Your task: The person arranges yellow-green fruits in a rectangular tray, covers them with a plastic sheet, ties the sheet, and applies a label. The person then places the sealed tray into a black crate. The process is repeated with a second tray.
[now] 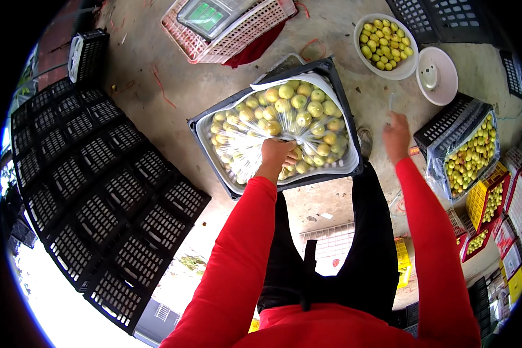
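Observation:
A dark plastic crate [235,194] with a pale liner stands before me, full of round yellow-green fruit [316,108] under a clear plastic bag [252,143]. The bag's film is drawn together into pleats near the middle of the crate. My left hand [279,153] is closed on the gathered bag over the fruit. Off the crate's right side, above the floor, hangs my right hand [396,135], blurred by motion. A faint translucent strip [391,102] shows just beyond its fingers; whether the hand holds it cannot be told.
Black crates [100,182] are stacked at left. A pink crate [254,37] with a scale [204,17] stands ahead. At right are a basin of fruit [385,75], a pink basin [448,80], a bag-lined fruit crate [443,124] and yellow crates [478,200]. Red string [162,85] lies on the floor.

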Demonstrator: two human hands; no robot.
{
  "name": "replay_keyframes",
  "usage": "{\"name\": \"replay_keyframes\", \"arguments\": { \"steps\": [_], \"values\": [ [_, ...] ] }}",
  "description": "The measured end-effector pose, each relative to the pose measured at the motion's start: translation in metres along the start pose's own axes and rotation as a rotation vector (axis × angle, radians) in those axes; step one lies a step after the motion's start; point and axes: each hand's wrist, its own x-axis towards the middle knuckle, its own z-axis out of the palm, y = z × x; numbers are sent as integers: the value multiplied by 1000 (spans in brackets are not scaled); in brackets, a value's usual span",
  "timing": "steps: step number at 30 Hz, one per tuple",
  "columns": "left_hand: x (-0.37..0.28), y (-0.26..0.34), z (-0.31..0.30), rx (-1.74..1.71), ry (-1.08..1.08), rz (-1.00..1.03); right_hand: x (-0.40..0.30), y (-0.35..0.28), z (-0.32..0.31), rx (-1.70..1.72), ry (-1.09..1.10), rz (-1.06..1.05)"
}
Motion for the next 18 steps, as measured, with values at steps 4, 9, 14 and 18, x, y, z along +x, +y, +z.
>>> {"name": "replay_keyframes", "arguments": {
  "steps": [4,9,14,18],
  "values": [
    [-2,9,-6,193,-84,54,-1,-154,12,177,-67,-429],
    [-24,34,-33,578,512,623,2,-196,70,-22,-225,-430],
    [16,32,-31,754,639,1077,-6,-203,85,-63,-229,-400],
    [56,37,-20,840,600,1100,10,-193,113,-167,-182,-420]
  ]
}}
